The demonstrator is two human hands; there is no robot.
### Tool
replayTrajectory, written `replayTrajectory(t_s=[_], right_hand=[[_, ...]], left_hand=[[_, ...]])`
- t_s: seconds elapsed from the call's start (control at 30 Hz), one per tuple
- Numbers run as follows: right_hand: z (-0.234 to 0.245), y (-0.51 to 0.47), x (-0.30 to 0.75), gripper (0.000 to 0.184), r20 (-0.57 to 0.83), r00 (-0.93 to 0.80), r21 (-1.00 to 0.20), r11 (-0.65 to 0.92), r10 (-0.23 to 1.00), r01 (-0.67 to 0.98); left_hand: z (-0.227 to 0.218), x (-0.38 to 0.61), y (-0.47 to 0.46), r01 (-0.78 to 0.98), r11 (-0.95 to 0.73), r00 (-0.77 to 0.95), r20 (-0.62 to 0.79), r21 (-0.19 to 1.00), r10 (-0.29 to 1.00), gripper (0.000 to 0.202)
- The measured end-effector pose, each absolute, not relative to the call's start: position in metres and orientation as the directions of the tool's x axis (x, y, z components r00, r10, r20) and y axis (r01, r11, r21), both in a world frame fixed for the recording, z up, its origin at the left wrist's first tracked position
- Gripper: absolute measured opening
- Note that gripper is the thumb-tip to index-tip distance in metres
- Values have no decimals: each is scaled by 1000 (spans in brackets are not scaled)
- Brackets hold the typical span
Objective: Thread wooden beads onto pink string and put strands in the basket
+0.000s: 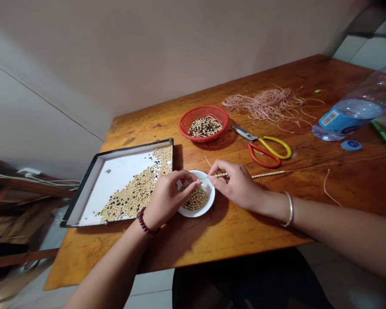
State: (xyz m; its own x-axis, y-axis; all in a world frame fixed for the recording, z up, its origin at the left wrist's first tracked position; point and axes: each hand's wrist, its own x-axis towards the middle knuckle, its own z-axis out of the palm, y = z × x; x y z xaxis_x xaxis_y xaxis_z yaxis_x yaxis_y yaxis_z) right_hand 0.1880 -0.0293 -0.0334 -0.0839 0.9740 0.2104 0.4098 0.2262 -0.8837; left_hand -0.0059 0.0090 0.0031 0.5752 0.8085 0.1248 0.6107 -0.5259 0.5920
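My left hand [169, 198] is pinched above a small white saucer [206, 202], and whatever its fingertips hold is hidden. The saucer holds pale round beads [196, 199]. My right hand [236, 184] grips a thin needle or wire at the end of a beaded string [266, 174], whose cord runs right across the table. The needle tip reaches my left fingertips. Beside my left hand, a black-edged white tray [116, 182] holds a spread of pale and dark beads [138, 189].
A red plastic basket [214, 112] holds mixed beads, and a tangle of pink cord [263, 104] lies beyond it. Red-and-yellow-handled scissors [263, 148], a plastic water bottle [350, 113] and its blue cap [351, 145] are on the wooden table [193, 242].
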Motion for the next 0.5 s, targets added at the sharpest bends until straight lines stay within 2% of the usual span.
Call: replayTrajectory(t_s=[0.5], right_hand=[[-30,-30,187,7,201,-113,-868,230,973,439]], left_hand=[[0,-7,8,615,-548,571,159,567,806,18]])
